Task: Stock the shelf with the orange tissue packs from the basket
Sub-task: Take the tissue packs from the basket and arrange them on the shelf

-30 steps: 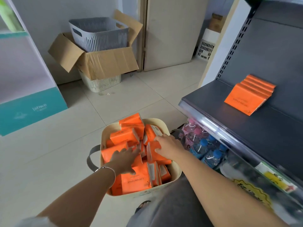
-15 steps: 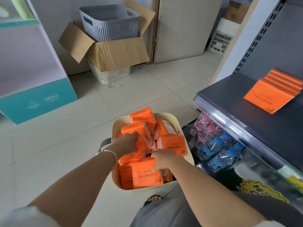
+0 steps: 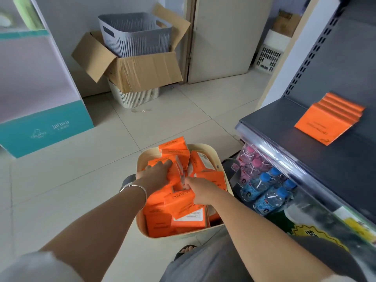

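A sandalled foot (image 3: 185, 250) stands on the tiled floor just beside the near wall of the cream basket (image 3: 142, 225). Both forearms reach down into the basket, which is filled with loosely piled orange tissue packs (image 3: 156, 220). The left hand (image 3: 156, 176), with a silver bracelet (image 3: 132, 187) at the wrist, lies on an upper pack (image 3: 174, 177) with its fingers nearly straight; the thumb is hidden. The right hand (image 3: 201, 192) has its fingers curled down round the edge of a labelled pack (image 3: 180, 203) near the centre of the pile. To the right of the basket, water bottles (image 3: 268, 190) with blue and pink caps lie on a lower tier. Above them is the dark grey shelf (image 3: 284, 127), bearing a stepped stack of orange packs (image 3: 329, 121) towards its rear. Farther off, a teal display stand (image 3: 46, 127) stands at the left. Against the back wall, a grey slotted bin (image 3: 134, 33) sits in an open cardboard box (image 3: 142, 72), itself resting on a white bin (image 3: 136, 98).
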A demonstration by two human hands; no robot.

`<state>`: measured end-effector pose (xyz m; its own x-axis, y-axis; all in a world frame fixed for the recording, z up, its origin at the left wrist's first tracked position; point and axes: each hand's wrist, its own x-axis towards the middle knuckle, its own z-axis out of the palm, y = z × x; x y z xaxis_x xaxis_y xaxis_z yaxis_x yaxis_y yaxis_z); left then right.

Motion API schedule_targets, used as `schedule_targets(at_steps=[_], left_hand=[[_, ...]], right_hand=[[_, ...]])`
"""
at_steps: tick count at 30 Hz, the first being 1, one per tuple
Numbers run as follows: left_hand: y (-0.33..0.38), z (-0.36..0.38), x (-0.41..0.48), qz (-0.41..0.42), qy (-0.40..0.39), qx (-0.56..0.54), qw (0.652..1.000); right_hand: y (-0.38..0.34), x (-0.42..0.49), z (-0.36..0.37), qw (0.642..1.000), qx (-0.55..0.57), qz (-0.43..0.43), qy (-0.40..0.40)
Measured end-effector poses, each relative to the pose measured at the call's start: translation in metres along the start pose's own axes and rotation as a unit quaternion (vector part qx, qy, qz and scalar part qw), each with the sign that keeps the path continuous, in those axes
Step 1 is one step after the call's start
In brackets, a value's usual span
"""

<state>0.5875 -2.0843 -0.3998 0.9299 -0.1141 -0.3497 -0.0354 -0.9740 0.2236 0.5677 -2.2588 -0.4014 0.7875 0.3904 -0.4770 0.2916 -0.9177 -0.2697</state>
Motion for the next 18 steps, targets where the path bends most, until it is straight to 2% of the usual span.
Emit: schedule_targets(at_steps=[2,5,9,15,18], left_hand=[[0.006,-0.013,-0.003,-0.007,0.016,0.0,1.0],[0.02,-0.035,-0.008,0.004,0.082,0.023,0.996],[0.048,-0.066,-0.017,0.009,0.165,-0.013,0.986],[0.109,-0.109,-0.02,0.043,0.288,-0.021,0.957],[0.145,-0.12,-0.018,0.08,0.319,-0.046,0.943]], right_hand=[[0.003,-0.006,-0.013,1.0,-0.003,0.012,0.027],[0.015,-0.016,-0.038,0.994,-0.011,0.059,0.091],[0.035,-0.039,-0.076,0.974,-0.014,0.123,0.189],[0.064,-0.088,-0.135,0.91,0.068,0.182,0.366],[0.086,-0.113,-0.157,0.875,0.075,0.206,0.431]])
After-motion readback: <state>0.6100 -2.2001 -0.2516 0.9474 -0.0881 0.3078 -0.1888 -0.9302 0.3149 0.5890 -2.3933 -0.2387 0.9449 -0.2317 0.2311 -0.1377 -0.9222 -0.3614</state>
